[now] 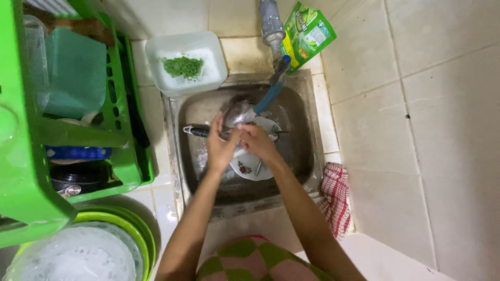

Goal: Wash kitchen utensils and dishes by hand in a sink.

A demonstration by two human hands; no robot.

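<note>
Both of my hands are over the steel sink (304,156). My left hand (221,147) is held flat with its fingers pointing up. The fingers of my right hand (258,141) press against the left palm; I cannot tell whether anything is between them. Just behind the hands a metal ladle (240,112) with a blue handle leans toward the tap (272,23). Below the hands lies a white plate (249,169) with a flower print. A black-handled utensil (197,131) lies across the sink to the left of my left hand.
A white tub (208,49) with a green scrub pad stands behind the sink. A green refill pouch (307,32) hangs by the tap. A green dish rack (31,156) fills the left side, above a green basin of soapy water (83,250). A red checked cloth (337,198) lies right of the sink.
</note>
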